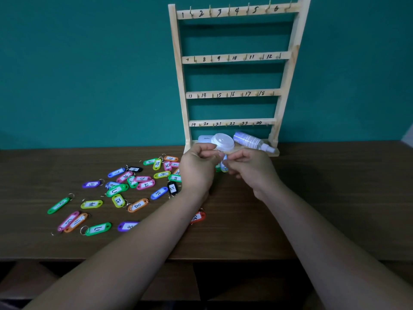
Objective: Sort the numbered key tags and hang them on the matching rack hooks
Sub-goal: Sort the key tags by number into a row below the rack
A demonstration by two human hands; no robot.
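- While the left grip (199, 168) and the right grip (250, 168) were held close together just above the table (324, 198), a single key tag (224, 166) was pinched between them, its pale body hanging between the curled fingers.
- Both grips were closed to a fine pinch. The left grip's fingertips were curled on what looked like the tag's ring, and the right grip's fingers were curled round its body. The exact contact was partly hidden.
- That hold was judged to serve for reading the number and turning the ring ready for a hook. The number itself could not be made out.
- Above and behind both grips the wooden rack (237, 57) was stood upright, its four rails marked 1 to 24. Every hook (191, 12) that could be seen was bare, so the hanging was judged to be barely begun.
- To the left of the left grip the loose tags (137, 204) were scattered flat on the table, mostly label up, presumably so that numbers could be scanned quickly. A red tag (197, 217) was seen nearer, under the left wrist.
- Just behind the grips, on the rack's base, a white round tub (222, 140), a spray bottle (252, 142) and a small white box (204, 138) were laid, possibly to weigh the base down.
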